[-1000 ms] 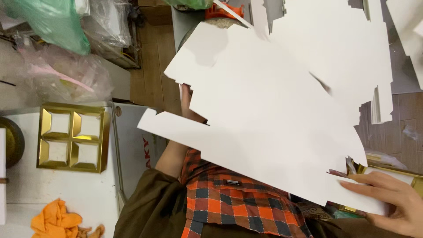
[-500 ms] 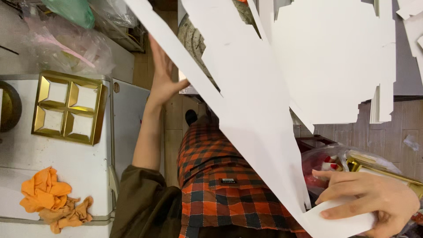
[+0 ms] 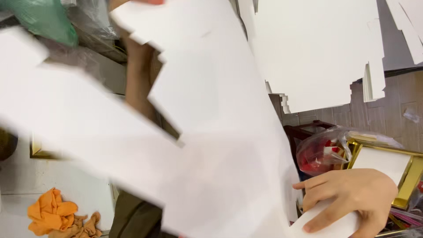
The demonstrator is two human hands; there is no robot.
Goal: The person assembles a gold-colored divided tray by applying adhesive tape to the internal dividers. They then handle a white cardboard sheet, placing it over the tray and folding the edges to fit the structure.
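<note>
A big white die-cut cardboard sheet (image 3: 220, 145) fills the middle of the view, tilted and blurred at its left side. My right hand (image 3: 352, 198) grips its lower right corner, fingers curled over the edge. My left forearm (image 3: 137, 75) rises behind the sheet to its top edge. Only the fingertips of my left hand (image 3: 147, 1) show there, pinched on the sheet at the frame's top.
A stack of similar white die-cut sheets (image 3: 317, 53) lies at the upper right. A gold-rimmed box (image 3: 407, 176) and a clear bag with red contents (image 3: 319, 154) sit by my right hand. An orange cloth (image 3: 53, 213) lies on the white table (image 3: 26, 180). A green bag (image 3: 39, 17) is top left.
The sheet has swung from edge-on to broadside and now covers my plaid-shirted lap and most of the gold tray at left. My left hand has gone up to the frame's top.
</note>
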